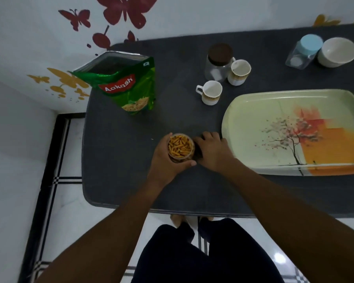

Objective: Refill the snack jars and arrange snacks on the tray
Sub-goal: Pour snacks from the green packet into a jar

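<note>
A person's hands at an open snack jar on a dark table.

The left hand (pixel 165 158) curls around the clear jar (pixel 180 149), which is full of orange snack sticks and uncapped. Just right of the jar, the right hand (pixel 212 149) covers a dark object; whether it grasps it cannot be told. Further right of the jar lies a floral tray (pixel 243 127). Behind the jar stand a green snack bag (pixel 129 86), two white cups (pixel 209 92) and a brown-lidded jar (pixel 219 61).
</note>
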The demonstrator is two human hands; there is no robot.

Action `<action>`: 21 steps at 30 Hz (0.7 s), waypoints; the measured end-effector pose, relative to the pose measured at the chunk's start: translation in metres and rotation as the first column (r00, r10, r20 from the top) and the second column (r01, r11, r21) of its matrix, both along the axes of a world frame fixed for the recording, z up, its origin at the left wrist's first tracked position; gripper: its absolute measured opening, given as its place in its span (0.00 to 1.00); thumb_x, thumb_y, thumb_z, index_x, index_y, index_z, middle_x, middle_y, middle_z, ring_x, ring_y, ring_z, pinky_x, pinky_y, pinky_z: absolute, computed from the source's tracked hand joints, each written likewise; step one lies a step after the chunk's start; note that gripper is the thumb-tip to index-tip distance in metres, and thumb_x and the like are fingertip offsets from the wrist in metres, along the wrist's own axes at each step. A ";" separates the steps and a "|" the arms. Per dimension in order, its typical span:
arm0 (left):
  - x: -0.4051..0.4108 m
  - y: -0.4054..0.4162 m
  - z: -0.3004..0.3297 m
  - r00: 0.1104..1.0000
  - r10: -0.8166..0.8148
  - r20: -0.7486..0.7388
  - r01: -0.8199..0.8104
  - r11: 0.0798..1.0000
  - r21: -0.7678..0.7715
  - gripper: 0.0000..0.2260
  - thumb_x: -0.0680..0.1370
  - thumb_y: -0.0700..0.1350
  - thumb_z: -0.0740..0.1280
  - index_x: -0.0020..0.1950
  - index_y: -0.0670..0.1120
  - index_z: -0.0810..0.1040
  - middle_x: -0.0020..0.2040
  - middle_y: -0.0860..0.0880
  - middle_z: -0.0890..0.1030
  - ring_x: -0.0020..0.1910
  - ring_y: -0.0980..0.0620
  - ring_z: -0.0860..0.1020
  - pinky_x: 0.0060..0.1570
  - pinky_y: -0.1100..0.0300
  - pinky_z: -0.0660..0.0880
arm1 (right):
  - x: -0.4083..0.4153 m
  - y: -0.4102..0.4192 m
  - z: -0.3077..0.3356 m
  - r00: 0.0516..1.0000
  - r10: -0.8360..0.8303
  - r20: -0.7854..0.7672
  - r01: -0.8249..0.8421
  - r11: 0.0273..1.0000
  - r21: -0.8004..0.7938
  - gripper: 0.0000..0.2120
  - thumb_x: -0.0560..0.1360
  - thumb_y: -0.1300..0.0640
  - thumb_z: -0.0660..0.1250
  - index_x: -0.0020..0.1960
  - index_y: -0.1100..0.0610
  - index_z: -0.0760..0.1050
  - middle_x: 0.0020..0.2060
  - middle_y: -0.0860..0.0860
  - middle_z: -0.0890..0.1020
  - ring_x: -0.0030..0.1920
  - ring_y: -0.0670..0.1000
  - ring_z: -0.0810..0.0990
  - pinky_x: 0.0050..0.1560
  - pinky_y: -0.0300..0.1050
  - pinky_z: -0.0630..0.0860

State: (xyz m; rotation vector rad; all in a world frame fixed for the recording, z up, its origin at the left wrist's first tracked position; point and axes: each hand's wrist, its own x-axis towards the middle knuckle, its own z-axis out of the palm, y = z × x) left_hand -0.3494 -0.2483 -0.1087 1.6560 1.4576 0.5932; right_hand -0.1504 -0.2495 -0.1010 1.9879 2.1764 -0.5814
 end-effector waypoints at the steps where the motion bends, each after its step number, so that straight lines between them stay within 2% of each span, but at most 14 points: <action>1: 0.002 0.001 0.000 1.000 0.006 0.008 -0.006 1.000 0.006 0.51 0.62 0.60 0.84 0.78 0.46 0.64 0.72 0.47 0.73 0.72 0.51 0.72 0.71 0.50 0.73 | 0.000 0.002 0.001 0.998 -0.047 -0.049 0.047 0.999 0.002 0.33 0.73 0.41 0.70 0.74 0.49 0.66 0.67 0.56 0.70 0.67 0.61 0.69 0.62 0.58 0.72; 3: 0.006 0.005 0.004 0.999 0.046 0.017 -0.046 0.999 0.006 0.46 0.63 0.56 0.85 0.75 0.47 0.67 0.69 0.48 0.76 0.68 0.51 0.75 0.67 0.51 0.75 | 0.002 0.007 0.008 0.938 -0.252 -0.237 0.251 0.967 -0.035 0.36 0.70 0.43 0.73 0.74 0.50 0.67 0.66 0.56 0.73 0.66 0.61 0.71 0.62 0.56 0.74; 4: 0.008 0.008 0.010 0.997 0.069 0.016 -0.069 0.998 0.004 0.45 0.63 0.56 0.85 0.73 0.48 0.68 0.67 0.49 0.77 0.66 0.52 0.76 0.66 0.52 0.76 | 0.003 0.009 0.017 0.844 -0.398 -0.359 0.402 0.913 -0.067 0.38 0.69 0.44 0.75 0.75 0.51 0.67 0.66 0.56 0.74 0.66 0.60 0.73 0.63 0.55 0.74; 6: 0.010 0.014 0.021 0.996 0.089 0.012 -0.089 0.996 0.001 0.41 0.62 0.55 0.85 0.69 0.53 0.68 0.64 0.52 0.77 0.63 0.54 0.76 0.64 0.54 0.77 | 0.004 0.014 0.034 0.564 -0.614 -0.553 0.651 0.742 -0.160 0.40 0.70 0.45 0.74 0.77 0.52 0.64 0.68 0.55 0.75 0.66 0.58 0.75 0.62 0.50 0.73; 7: 0.009 0.017 0.028 0.997 0.083 0.010 -0.083 0.997 0.006 0.40 0.62 0.54 0.86 0.67 0.55 0.67 0.63 0.54 0.76 0.62 0.55 0.76 0.63 0.54 0.77 | 0.002 0.016 0.043 0.456 -0.649 -0.609 0.695 0.687 -0.211 0.40 0.71 0.44 0.74 0.78 0.52 0.62 0.68 0.54 0.75 0.66 0.57 0.74 0.61 0.48 0.72; 9: 0.008 0.026 0.047 0.999 0.047 0.004 -0.047 0.999 0.024 0.39 0.61 0.53 0.86 0.64 0.56 0.68 0.61 0.54 0.77 0.61 0.54 0.77 0.61 0.52 0.78 | -0.003 0.022 0.066 0.359 -0.617 -0.701 0.647 0.705 -0.290 0.41 0.71 0.45 0.74 0.78 0.50 0.61 0.68 0.51 0.74 0.66 0.54 0.74 0.59 0.47 0.71; 10: 0.007 0.031 0.056 1.000 0.021 0.007 -0.022 0.999 0.032 0.38 0.60 0.53 0.86 0.64 0.54 0.70 0.61 0.53 0.79 0.60 0.53 0.78 0.60 0.50 0.78 | -0.006 0.026 0.079 0.367 -0.571 -0.734 0.584 0.756 -0.295 0.41 0.70 0.46 0.76 0.78 0.50 0.62 0.67 0.49 0.74 0.65 0.52 0.75 0.59 0.45 0.72; 11: 0.007 0.034 0.062 1.000 -0.008 0.000 0.008 0.999 0.043 0.37 0.60 0.53 0.85 0.63 0.52 0.73 0.59 0.52 0.80 0.58 0.52 0.80 0.58 0.48 0.79 | -0.009 0.029 0.088 0.430 -0.504 -0.749 0.507 0.821 -0.262 0.41 0.69 0.47 0.78 0.77 0.51 0.64 0.66 0.49 0.75 0.64 0.50 0.75 0.59 0.44 0.72; 13: 0.005 0.042 0.077 0.996 -0.066 -0.060 0.071 0.995 0.074 0.37 0.58 0.57 0.83 0.64 0.51 0.75 0.58 0.52 0.81 0.56 0.52 0.81 0.54 0.46 0.80 | -0.016 0.038 0.107 0.643 -0.311 -0.700 0.323 0.939 -0.121 0.40 0.67 0.48 0.80 0.75 0.53 0.68 0.66 0.49 0.75 0.66 0.50 0.75 0.60 0.40 0.69; 15: 0.002 0.048 0.092 0.986 -0.100 -0.137 0.112 0.990 0.089 0.41 0.57 0.60 0.81 0.66 0.50 0.74 0.60 0.51 0.80 0.58 0.51 0.79 0.56 0.45 0.79 | -0.024 0.046 0.121 0.795 -0.125 -0.593 0.159 0.987 0.005 0.42 0.65 0.47 0.81 0.75 0.54 0.69 0.69 0.51 0.75 0.69 0.51 0.73 0.62 0.38 0.65; 18: -0.006 0.053 0.108 0.959 -0.133 -0.249 0.158 0.984 0.086 0.47 0.56 0.63 0.78 0.72 0.50 0.70 0.67 0.49 0.76 0.65 0.47 0.75 0.61 0.44 0.76 | -0.031 0.054 0.133 0.848 -0.033 -0.528 0.081 0.994 0.069 0.42 0.62 0.49 0.82 0.73 0.52 0.71 0.68 0.51 0.76 0.68 0.51 0.73 0.63 0.38 0.66; 21: -0.012 0.057 0.117 0.910 -0.181 -0.372 0.213 0.976 0.046 0.49 0.58 0.62 0.81 0.75 0.52 0.66 0.72 0.49 0.72 0.70 0.46 0.71 0.64 0.46 0.75 | -0.036 0.056 0.135 0.876 0.050 -0.479 0.009 0.993 0.120 0.36 0.60 0.53 0.82 0.67 0.50 0.76 0.62 0.49 0.79 0.62 0.50 0.77 0.62 0.45 0.73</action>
